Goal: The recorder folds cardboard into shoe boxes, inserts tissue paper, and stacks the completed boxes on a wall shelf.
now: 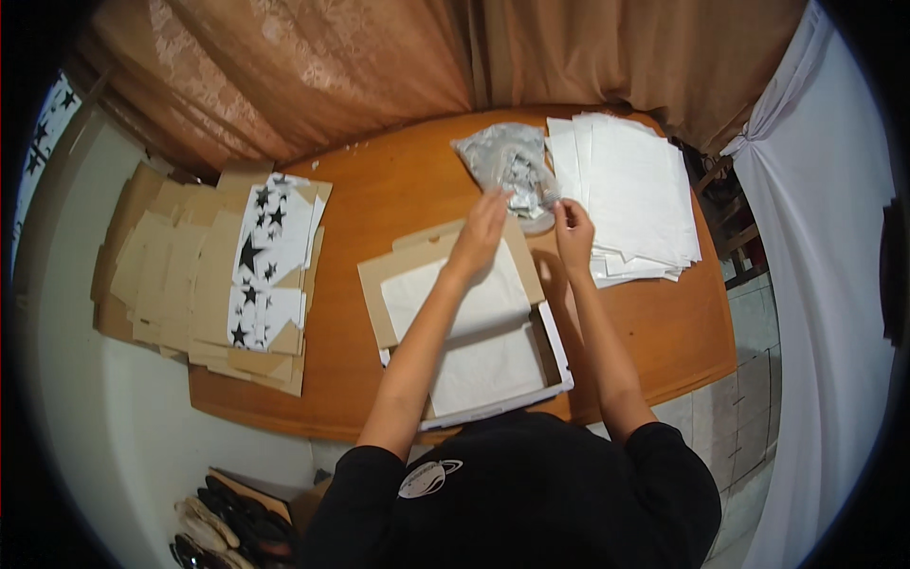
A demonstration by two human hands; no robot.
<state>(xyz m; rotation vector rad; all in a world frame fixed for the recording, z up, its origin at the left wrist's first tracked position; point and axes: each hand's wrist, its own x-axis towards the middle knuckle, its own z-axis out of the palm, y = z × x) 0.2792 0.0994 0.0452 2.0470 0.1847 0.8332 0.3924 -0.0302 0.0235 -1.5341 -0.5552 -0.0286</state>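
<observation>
An open cardboard box (560,353), white outside and brown inside, lies before me with its lid folded back toward the far side. White sheets (488,370) line its base and lid. Beyond the lid sits a clear plastic bag (502,152) with small silvery pieces inside; what they are is too small to tell. My left hand (482,237) reaches over the lid, fingers stretched out at the bag's near side. At the bag's right edge, my right hand (574,232) has its fingers pinched together on the plastic.
Flattened cardboard pieces (175,275) are piled at the left, topped by white ones with black stars (251,251). A stack of white sheets (630,190) covers the table's far right. Brown curtains (313,66) hang behind the wooden table (379,180); shoes (232,522) lie at lower left.
</observation>
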